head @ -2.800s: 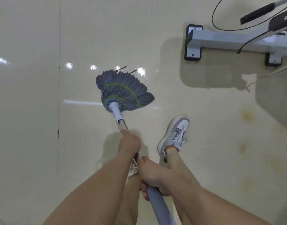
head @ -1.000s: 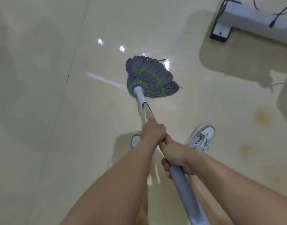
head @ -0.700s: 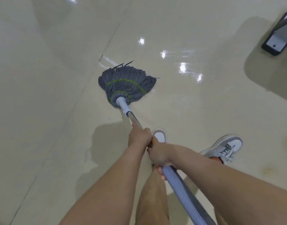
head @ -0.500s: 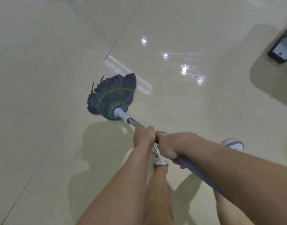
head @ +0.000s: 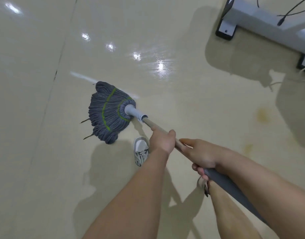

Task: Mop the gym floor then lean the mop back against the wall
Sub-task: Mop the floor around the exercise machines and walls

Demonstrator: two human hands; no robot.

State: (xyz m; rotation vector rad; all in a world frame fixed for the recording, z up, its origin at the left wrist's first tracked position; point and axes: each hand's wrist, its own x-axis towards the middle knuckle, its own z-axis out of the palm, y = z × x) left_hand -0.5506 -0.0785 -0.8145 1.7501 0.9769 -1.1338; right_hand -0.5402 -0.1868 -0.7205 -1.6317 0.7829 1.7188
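Cream gym floor (head: 44, 169) spreads below us. Our right hand (head: 202, 156) and left hand (head: 163, 142), just apart, each grip the mop handle (head: 224, 182). Its long axis runs from lower right up-left to the mop head (head: 108, 112), which lies flat on the floor with its strands fanned left. With wet sheen (head: 158, 66) showing beyond, we judge the mopping underway and the leaning not yet done.

Upper right: grey machine base (head: 251, 16) with black end caps, a black cable (head: 279, 22) draped over it; lower centre: grey laced sneaker (head: 140, 149).

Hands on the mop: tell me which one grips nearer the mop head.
The left hand: it grips the bare metal pole just behind the mop head, while the right hand holds farther back, where the grey grip begins.
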